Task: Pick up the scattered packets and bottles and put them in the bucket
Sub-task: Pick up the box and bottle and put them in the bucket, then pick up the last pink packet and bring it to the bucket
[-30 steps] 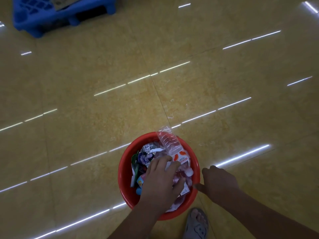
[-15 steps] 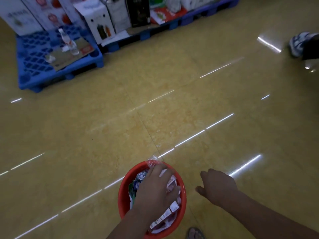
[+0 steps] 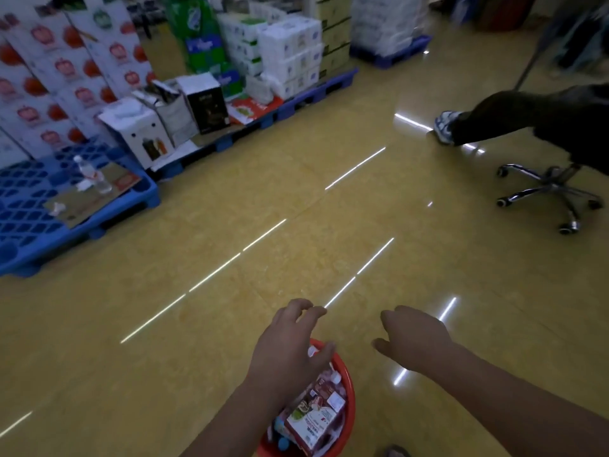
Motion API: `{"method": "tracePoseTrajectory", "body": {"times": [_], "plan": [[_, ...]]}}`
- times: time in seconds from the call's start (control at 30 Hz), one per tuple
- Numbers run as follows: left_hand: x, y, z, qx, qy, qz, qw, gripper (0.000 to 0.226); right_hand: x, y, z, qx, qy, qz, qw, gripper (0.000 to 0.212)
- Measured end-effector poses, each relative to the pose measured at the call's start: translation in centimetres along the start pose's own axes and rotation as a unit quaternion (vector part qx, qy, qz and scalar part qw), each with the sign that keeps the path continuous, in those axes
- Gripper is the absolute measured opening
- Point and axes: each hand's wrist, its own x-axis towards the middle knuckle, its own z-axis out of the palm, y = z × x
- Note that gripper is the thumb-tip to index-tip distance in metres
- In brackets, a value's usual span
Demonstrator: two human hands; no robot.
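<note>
Left hand (image 3: 290, 347) hangs above the near-left part of the red bucket (image 3: 352, 404), palm down, fingers spread and loosely curled, with nothing in them. Right hand (image 3: 417, 341) is out over bare floor (image 3: 230, 258) just right of the bucket, fingers bent loosely downward, thumb out to the side, also empty. The bucket sits at the bottom of the view, close to the person's feet and partly covered by the left forearm. It is heaped with packets, and a printed carton (image 3: 311, 420) lies on top, tilted, its long side running toward the person. No loose packet or bottle shows on the tiles ahead of either hand. The only bottle in view outside the bucket is a clear bottle (image 3: 88, 171) standing upright on a sheet of cardboard (image 3: 82, 202) on the blue pallet (image 3: 26, 219), far forward and to the left, well apart from both hands. The left hand is on the nearer side. Whether that bottle counts as part of the scatter cannot be told. Judgement: collection looks near complete or complete. Any further pick means moving forward-left, away from the bucket. An office chair (image 3: 547, 189) stands far right.
</note>
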Motion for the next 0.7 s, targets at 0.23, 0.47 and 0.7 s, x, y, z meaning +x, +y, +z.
{"method": "tracePoseTrajectory", "body": {"times": [0.23,0.47,0.7], "plan": [[-1.9,4.6,-5.9,-0.023,-0.015,0.048,0.998,0.053,-8.0,-0.2,-4.7,0.029,0.037,0.029,0.998,0.046],[-1.9,12.2,-8.7,-0.031,-0.014,0.117,0.993,0.051,-17.1,3.2,-7.6,0.037,0.074,0.081,0.993,0.045],[-2.2,23.0,-8.0,-0.050,-0.043,0.214,0.975,0.049,-27.3,9.4,-7.3,0.051,0.084,0.174,0.980,0.038]]}}
